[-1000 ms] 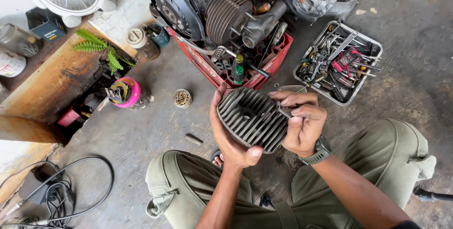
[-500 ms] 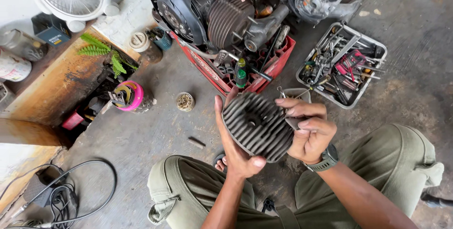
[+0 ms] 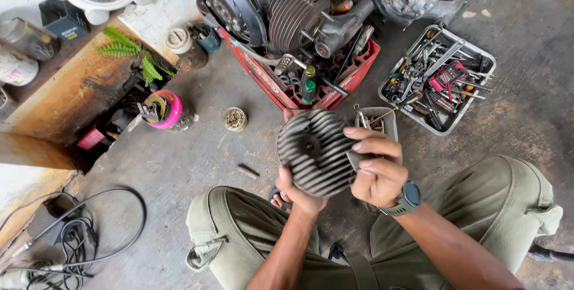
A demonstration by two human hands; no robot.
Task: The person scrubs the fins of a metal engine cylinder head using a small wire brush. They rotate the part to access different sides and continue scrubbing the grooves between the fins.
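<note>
finned cylinder head (image 3: 314, 152) now tipped more face-up than half a second ago, round and dark, its centre hole turned toward the camera; a second ago held lower and flatter over the lap. cradled from beneath by the left hand (image 3: 299, 191), palm under the lower rim, thumb pressed up the left edge. gripped on its right edge by the right hand (image 3: 376, 170), fingers (image 3: 365, 146) curled narrow over the fins, wristwatch (image 3: 406, 197) just behind. both hands closed on the head, held in the air above the knees, clear of the concrete floor (image 3: 179, 170).

just beyond the fingertips: a small grey tray (image 3: 385, 119) of bits, partly hidden by the head. farther out, a red crate (image 3: 359, 69) carrying the engine (image 3: 299, 12), near the head's top edge but apart from it. to the right of the right hand, well apart, a metal tool tray (image 3: 472, 95) full of wrenches and pliers. left of the left thumb, a short dark rod (image 3: 247, 171) on the floor, then a small round tin (image 3: 235, 119), then a pink tape roll (image 3: 164, 109) at the rim of a floor pit. bare floor between rod and left knee, and between right hand and tool tray. cables (image 3: 78, 236) coiled far left, by the knee.
</note>
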